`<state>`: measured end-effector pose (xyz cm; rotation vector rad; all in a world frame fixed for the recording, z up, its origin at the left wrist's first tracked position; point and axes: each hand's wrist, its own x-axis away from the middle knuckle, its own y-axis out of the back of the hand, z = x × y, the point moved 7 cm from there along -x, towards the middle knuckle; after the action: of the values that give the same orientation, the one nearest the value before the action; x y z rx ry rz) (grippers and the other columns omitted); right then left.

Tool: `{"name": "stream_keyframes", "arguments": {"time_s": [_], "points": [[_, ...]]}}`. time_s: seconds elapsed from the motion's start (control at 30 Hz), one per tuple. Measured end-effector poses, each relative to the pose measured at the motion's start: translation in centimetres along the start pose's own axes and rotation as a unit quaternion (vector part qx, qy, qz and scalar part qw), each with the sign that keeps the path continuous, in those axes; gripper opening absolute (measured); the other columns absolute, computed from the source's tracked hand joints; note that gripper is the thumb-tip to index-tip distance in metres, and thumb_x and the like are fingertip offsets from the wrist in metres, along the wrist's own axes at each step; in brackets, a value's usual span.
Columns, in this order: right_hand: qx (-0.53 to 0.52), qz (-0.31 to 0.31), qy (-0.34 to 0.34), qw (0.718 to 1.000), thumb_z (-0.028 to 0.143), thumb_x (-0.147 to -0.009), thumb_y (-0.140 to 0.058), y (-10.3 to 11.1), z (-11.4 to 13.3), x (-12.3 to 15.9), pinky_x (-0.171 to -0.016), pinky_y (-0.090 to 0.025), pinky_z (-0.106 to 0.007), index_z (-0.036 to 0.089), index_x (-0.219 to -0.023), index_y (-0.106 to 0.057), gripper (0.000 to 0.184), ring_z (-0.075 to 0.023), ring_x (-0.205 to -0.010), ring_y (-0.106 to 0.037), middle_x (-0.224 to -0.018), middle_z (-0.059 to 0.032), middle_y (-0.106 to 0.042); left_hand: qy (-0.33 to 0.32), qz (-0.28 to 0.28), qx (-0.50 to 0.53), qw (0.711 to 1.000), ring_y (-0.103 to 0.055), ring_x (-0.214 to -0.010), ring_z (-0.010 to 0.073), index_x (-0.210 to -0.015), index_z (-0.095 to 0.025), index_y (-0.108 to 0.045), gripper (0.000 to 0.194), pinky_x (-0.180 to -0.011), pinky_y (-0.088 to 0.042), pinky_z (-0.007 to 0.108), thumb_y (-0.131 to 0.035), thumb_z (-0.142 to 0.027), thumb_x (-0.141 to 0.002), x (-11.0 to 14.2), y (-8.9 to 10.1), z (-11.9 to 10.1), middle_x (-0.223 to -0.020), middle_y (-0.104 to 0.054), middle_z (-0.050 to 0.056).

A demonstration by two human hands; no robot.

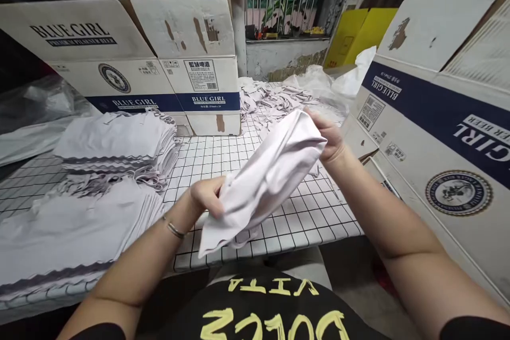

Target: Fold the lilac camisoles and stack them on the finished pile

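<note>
A pale pinkish-white piece of fabric is stretched at a slant between my two hands, above the near part of the table. My left hand pinches its lower left side, thumb on top. At the upper right end, my right hand grips the far edge, its fingers partly hidden behind the cloth. The fabric is folded and creased, and a wavy edge hangs at its near end. Left of it lie neat stacks of similar cut pieces, a rear stack and a front stack, both with wavy edges.
A white-and-blue cardboard box stands upright behind the stacks. Another such box rises close to my right arm. Loose fabric scraps cover the far part of the grid-patterned tabletop. A yellow box stands farther back.
</note>
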<state>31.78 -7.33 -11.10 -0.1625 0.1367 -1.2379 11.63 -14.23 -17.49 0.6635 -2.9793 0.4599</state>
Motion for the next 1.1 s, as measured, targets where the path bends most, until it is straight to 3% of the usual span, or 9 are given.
{"name": "stream_keyframes", "arguments": {"time_s": [0.1, 0.17, 0.23, 0.4, 0.5, 0.63, 0.8, 0.93, 1.1], "points": [[0.069, 0.005, 0.033, 0.997, 0.057, -0.078, -0.063, 2.4, 2.8, -0.9, -0.064, -0.054, -0.034, 0.02, -0.081, -0.058, 0.037, -0.0203, -0.072, -0.064, -0.071, -0.0028, -0.062, 0.049, 0.125, -0.172, 0.976, -0.068, -0.071, 0.0246, -0.085, -0.016, -0.073, 0.029, -0.072, -0.057, 0.033, -0.081, -0.03, -0.061, 1.2, -0.4, -2.4, -0.07, -0.071, 0.007], [0.097, 0.043, 0.035, 0.994, 0.05, -0.071, -0.074, 3.5, 3.8, -1.4, -0.054, -0.05, -0.028, 0.019, -0.075, -0.056, 0.036, -0.0148, -0.059, -0.059, -0.063, 0.0002, -0.058, -0.04, 0.066, -0.212, 0.974, -0.068, -0.074, 0.0234, -0.076, -0.016, -0.072, 0.018, -0.074, -0.057, 0.033, -0.078, -0.031, -0.067, 1.6, 1.1, -6.0, -0.073, -0.071, 0.007], [0.099, 0.075, 0.035, 0.992, 0.043, -0.066, -0.08, 4.4, 4.4, -1.7, -0.049, -0.046, -0.023, 0.017, -0.073, -0.056, 0.036, -0.0112, -0.052, -0.054, -0.06, 0.002, -0.056, -0.125, -0.046, -0.201, 0.97, -0.066, -0.07, 0.0199, -0.078, -0.017, -0.068, 0.024, -0.066, -0.056, 0.03, -0.08, -0.033, -0.064, 2.1, 2.9, -9.3, -0.073, -0.069, 0.005], [0.068, 0.035, 0.038, 0.996, 0.044, -0.063, -0.081, 5.8, 5.0, -2.1, -0.051, -0.047, -0.025, 0.017, -0.075, -0.057, 0.038, -0.0131, -0.054, -0.057, -0.062, 0.0016, -0.059, -0.056, -0.255, -0.257, 0.931, -0.058, -0.057, 0.0102, -0.097, -0.02, -0.056, 0.04, -0.045, -0.044, 0.017, -0.079, -0.03, -0.066, 2.8, 5.8, -11.3, -0.077, -0.063, 0.0], [0.08, 0.01, 0.023, 0.996, 0.046, -0.066, -0.077, 5.5, 4.4, -1.6, -0.055, -0.048, -0.029, 0.018, -0.075, -0.058, 0.035, -0.0156, -0.057, -0.058, -0.063, 0.0003, -0.06, -0.058, -0.263, -0.279, 0.922, -0.058, -0.062, 0.0129, -0.084, -0.017, -0.063, 0.024, -0.053, -0.049, 0.024, -0.07, -0.037, -0.075, 2.8, 6.2, -11.3, -0.076, -0.061, 0.003], [0.087, 0.033, -0.011, 0.996, 0.044, -0.065, -0.078, 4.8, 2.7, -1.0, -0.051, -0.044, -0.026, 0.017, -0.072, -0.06, 0.033, -0.0134, -0.055, -0.055, -0.063, 0.0003, -0.06, -0.141, -0.223, -0.223, 0.938, -0.061, -0.093, 0.0274, -0.066, -0.017, -0.068, 0.023, -0.08, -0.052, 0.042, -0.063, -0.038, -0.073, 3.4, 6.5, -10.8, -0.094, -0.064, 0.012], [0.128, 0.098, -0.084, 0.983, 0.033, -0.067, -0.081, 5.0, 1.1, -0.5, -0.048, -0.04, -0.021, 0.015, -0.071, -0.062, 0.027, -0.0096, -0.054, -0.052, -0.062, 0.0014, -0.059, -0.154, -0.266, -0.193, 0.932, -0.059, -0.08, 0.029, -0.048, -0.019, -0.05, 0.033, -0.071, -0.049, 0.048, -0.058, -0.043, -0.069, 4.6, 8.7, -10.6, -0.065, -0.053, 0.011], [0.185, 0.087, -0.07, 0.976, 0.031, -0.069, -0.081, 5.9, 3.9, -2.0, -0.055, -0.047, -0.024, 0.015, -0.074, -0.066, 0.022, -0.0116, -0.062, -0.058, -0.071, -0.0016, -0.064, -0.07, -0.301, -0.232, 0.922, -0.06, -0.076, 0.0273, -0.053, -0.018, -0.054, 0.028, -0.073, -0.049, 0.047, -0.064, -0.04, -0.067, 4.3, 11.0, -13.5, -0.064, -0.055, 0.009], [0.188, 0.021, -0.052, 0.981, 0.031, -0.069, -0.081, 6.5, 8.1, -4.5, -0.055, -0.052, -0.026, 0.015, -0.082, -0.071, 0.023, -0.0164, -0.07, -0.063, -0.082, -0.0074, -0.069, -0.054, -0.351, -0.168, 0.92, -0.063, -0.074, 0.0219, -0.074, -0.014, -0.065, 0.019, -0.076, -0.054, 0.041, -0.066, -0.033, -0.077, 3.5, 12.8, -18.2, -0.066, -0.061, 0.007]]}}
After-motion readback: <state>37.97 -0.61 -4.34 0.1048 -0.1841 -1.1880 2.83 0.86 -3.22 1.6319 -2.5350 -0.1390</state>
